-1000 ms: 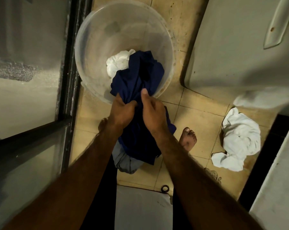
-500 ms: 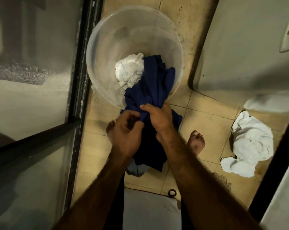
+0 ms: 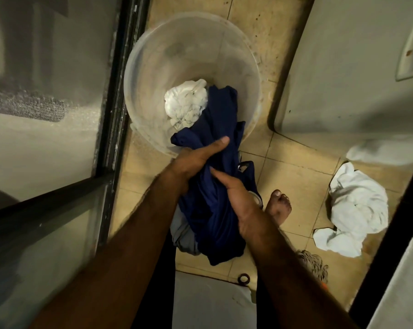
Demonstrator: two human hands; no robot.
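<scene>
Navy garment (image 3: 215, 224) hangs bunched over the bucket's (image 3: 150, 67) near rim, its top end inside the bucket touching a white wad (image 3: 186, 103). It looks soft, limp, probably wet-heavy, so grab thick bunches. 2 hands clutch it: left hand (image 3: 196, 160) at the rim, right hand (image 3: 234, 195) just outside it.

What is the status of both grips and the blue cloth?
Left grip and right grip both hold blue cloth. Its top lies in bucket, beside white cloth.

I'm in a home washing corner: my bare foot (image 3: 278, 207) on worn floor tiles (image 3: 295, 179), a plastic bucket (image 3: 153, 67) with a blue garment (image 3: 215, 210) spilling out, a frosted sliding door (image 3: 46, 143) beside it.
</scene>
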